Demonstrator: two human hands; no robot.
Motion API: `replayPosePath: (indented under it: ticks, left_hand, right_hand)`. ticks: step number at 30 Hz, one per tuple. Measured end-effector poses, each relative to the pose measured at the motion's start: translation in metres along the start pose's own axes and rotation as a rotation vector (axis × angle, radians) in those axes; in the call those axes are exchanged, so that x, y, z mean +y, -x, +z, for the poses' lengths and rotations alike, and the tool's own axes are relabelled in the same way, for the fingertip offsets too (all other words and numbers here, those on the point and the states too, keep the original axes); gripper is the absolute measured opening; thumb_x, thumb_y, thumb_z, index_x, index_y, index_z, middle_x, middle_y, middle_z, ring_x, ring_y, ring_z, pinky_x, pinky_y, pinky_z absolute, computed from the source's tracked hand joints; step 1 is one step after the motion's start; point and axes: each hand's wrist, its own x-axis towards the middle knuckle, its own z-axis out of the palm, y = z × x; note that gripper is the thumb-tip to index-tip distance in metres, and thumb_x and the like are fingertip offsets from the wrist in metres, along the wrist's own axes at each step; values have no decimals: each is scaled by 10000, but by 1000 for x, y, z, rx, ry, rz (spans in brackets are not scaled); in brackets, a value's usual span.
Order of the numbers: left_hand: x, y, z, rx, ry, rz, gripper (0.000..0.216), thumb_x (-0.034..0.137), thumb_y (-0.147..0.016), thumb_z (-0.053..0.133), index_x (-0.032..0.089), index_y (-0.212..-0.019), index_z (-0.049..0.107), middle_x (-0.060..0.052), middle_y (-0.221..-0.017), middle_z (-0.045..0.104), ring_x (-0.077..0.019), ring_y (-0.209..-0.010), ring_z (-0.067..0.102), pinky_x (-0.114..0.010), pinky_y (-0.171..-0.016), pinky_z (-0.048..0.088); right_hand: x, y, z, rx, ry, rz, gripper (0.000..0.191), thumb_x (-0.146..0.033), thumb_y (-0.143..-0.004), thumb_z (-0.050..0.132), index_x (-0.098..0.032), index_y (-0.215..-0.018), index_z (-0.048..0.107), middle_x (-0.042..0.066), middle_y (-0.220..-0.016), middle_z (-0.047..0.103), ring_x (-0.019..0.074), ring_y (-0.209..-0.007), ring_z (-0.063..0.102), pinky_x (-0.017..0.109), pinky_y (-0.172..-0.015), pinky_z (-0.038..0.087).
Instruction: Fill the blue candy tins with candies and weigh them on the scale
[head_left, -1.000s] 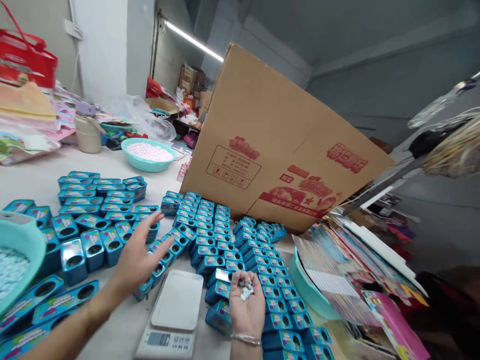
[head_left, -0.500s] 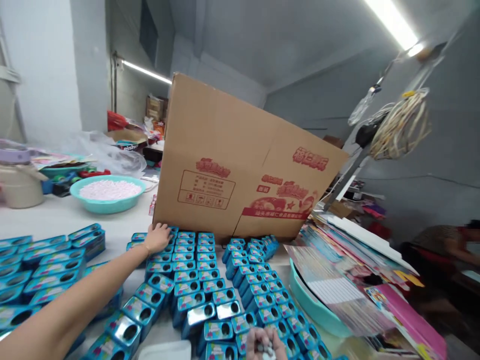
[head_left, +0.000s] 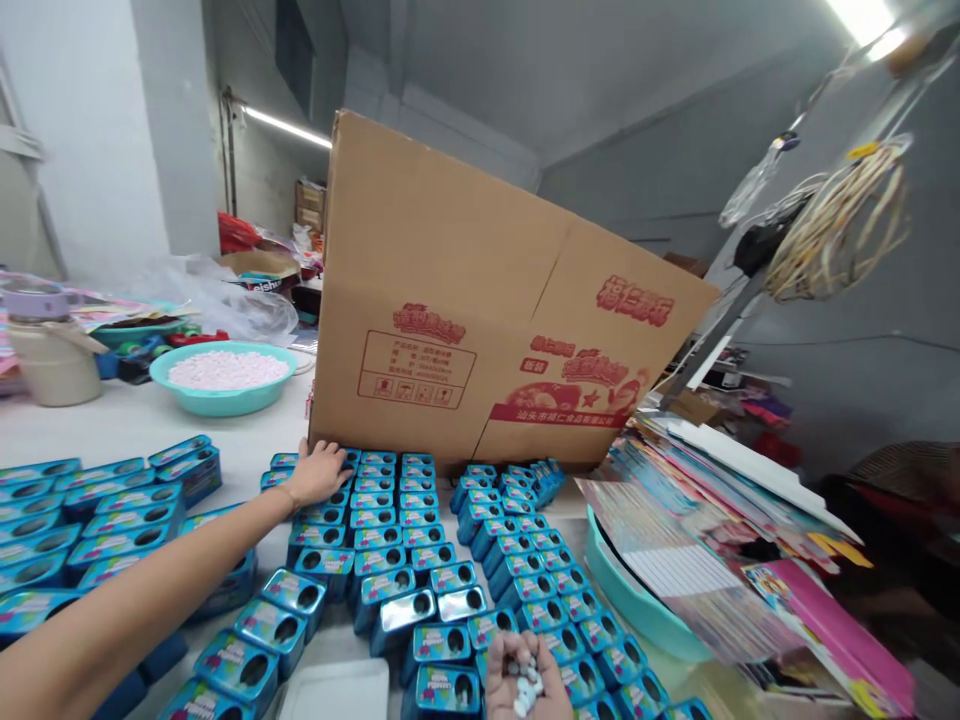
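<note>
My left hand (head_left: 319, 472) reaches far forward and rests, fingers curled, on the back row of small blue tins (head_left: 390, 520), right at the foot of a big tilted cardboard box (head_left: 480, 300). Whether it grips a tin I cannot make out. My right hand (head_left: 525, 685) sits at the bottom edge, palm up and cupped around a few small white candies (head_left: 525, 688). Several rows of the blue tins, each with an oval hole on top, cover the white table (head_left: 127, 425) between both hands.
A teal bowl of white candies (head_left: 223, 375) and a beige jar (head_left: 49, 355) stand at the back left. The white scale's corner (head_left: 334, 692) shows at the bottom. A teal basin (head_left: 630, 600) under printed sheets (head_left: 675, 570) lies on the right, with coiled cord (head_left: 840, 225) hanging above.
My left hand went from hovering open over the tins to resting on the far row by the box. The view tilted up, so my right hand slid to the bottom edge.
</note>
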Motion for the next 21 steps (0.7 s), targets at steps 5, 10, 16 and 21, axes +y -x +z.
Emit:
replayPosePath:
  ticks: [5, 10, 16, 21]
  left_hand:
    - [-4, 11, -21, 18, 85, -5, 435, 419, -916, 580, 170, -1270, 547, -111, -1344, 535, -274, -1230, 517, -545, -1041, 416]
    - [-17, 59, -63, -58, 224, 71, 569, 494, -899, 515, 155, -1355, 512, -157, -1339, 558, -307, -1252, 505, -468, -1085, 363]
    - [-16, 195, -82, -270, 377, 239, 822, 562, -580, 756, 314, -1341, 567, -101, -1307, 615, -335, -1227, 551, -448, -1116, 329]
    - [6, 279, -61, -284, 384, 226, 1011, 359, -437, 815, 304, -1397, 503, -165, -1502, 444, -342, -1439, 337, -565, -1191, 86]
  right_hand:
    - [-3, 2, -4, 44, -10, -4, 224, -127, -717, 708, -204, -706, 498, -98, -605, 498, 89, -616, 592, 323, -719, 621]
    - [-7, 17, 14, 197, -173, 24, 213, -71, -733, 627, -202, -675, 470, -85, -614, 496, 64, -587, 563, 271, -715, 617]
    - [2, 28, 37, 188, -155, 68, 194, -125, -794, 589, -199, -671, 458, -93, -591, 463, 43, -561, 523, 212, -717, 592]
    - [24, 35, 54, 115, -139, 132, 176, -148, -834, 543, -199, -682, 471, -90, -603, 461, 47, -572, 520, 230, -744, 592]
